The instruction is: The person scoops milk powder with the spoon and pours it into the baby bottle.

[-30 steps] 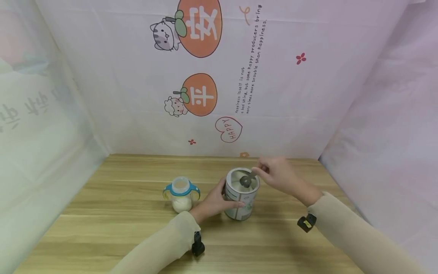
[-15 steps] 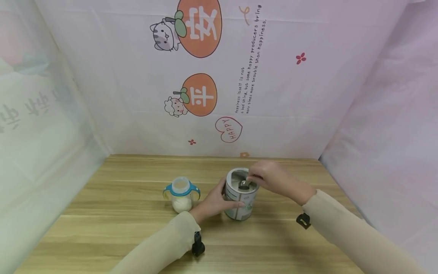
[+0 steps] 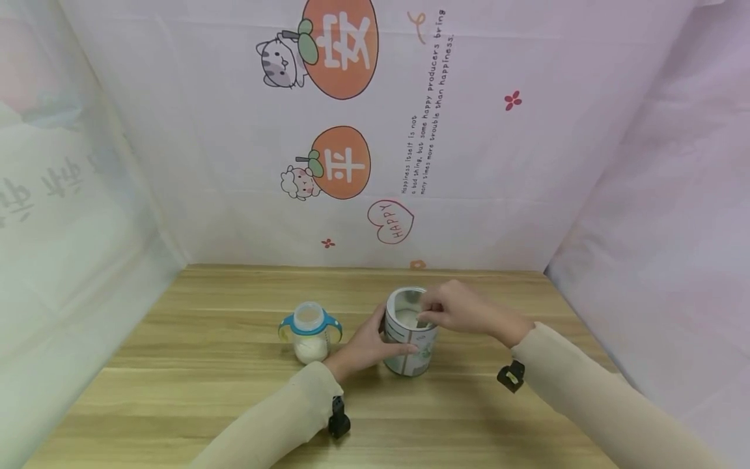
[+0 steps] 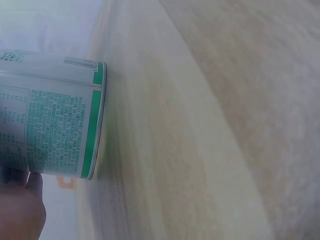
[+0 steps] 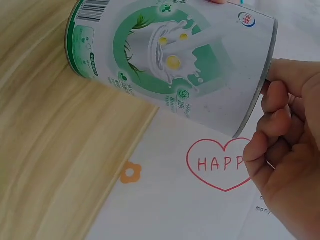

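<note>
A white and green milk powder can (image 3: 410, 366) stands upright on the wooden table, its top uncovered and pale powder showing inside. My left hand (image 3: 366, 346) grips its left side, thumb across the front. The left wrist view shows the printed label of the can (image 4: 57, 120) with fingers at the lower left. Over the mouth's right side, my right hand (image 3: 465, 311) pinches a scoop (image 3: 420, 323); only a bit of its handle shows and its bowl is hidden. In the right wrist view the curled fingers of the right hand (image 5: 295, 145) are at the can's rim.
Left of the can stands an uncapped baby bottle (image 3: 310, 345) with blue handles and whitish contents. The wooden table (image 3: 176, 391) meets a printed cloth backdrop (image 3: 469, 215) behind, with cloth on both sides. A black strap device (image 3: 338, 420) sits at the left wrist.
My right hand has moved left and down to the can's mouth, and the scoop's bowl, visible earlier, has gone out of sight inside. The left hand, can and bottle stay in place.
</note>
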`<state>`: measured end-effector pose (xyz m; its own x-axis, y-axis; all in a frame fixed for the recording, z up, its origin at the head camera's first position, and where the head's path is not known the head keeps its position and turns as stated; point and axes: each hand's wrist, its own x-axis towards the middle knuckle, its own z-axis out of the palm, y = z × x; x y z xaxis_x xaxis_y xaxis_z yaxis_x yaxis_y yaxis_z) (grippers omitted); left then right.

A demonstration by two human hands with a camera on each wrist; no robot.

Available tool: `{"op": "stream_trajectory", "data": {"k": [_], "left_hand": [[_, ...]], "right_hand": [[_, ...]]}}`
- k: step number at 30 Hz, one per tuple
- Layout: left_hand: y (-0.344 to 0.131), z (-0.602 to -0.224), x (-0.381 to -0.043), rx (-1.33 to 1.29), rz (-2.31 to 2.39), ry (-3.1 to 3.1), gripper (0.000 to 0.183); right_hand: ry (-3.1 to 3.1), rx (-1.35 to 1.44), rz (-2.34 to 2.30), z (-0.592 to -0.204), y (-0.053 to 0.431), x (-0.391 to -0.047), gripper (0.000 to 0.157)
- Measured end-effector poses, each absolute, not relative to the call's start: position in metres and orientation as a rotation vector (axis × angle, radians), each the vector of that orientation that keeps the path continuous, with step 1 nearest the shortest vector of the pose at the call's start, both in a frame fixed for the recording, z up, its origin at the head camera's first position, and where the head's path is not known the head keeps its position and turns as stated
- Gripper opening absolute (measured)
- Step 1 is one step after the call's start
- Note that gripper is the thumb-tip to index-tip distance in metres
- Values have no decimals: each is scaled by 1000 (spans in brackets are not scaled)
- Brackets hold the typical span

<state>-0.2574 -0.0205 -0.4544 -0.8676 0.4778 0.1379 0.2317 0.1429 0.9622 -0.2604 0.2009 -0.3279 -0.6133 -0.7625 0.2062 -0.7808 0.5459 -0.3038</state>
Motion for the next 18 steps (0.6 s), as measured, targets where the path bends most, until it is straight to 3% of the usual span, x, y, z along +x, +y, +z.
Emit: {"op": "stream_trajectory", "data": {"k": [18], "left_hand": [[-20, -454, -258, 707, 1803, 2226, 100]], "right_hand": [[-2902, 915, 1199, -336, 219, -275, 27]]}}
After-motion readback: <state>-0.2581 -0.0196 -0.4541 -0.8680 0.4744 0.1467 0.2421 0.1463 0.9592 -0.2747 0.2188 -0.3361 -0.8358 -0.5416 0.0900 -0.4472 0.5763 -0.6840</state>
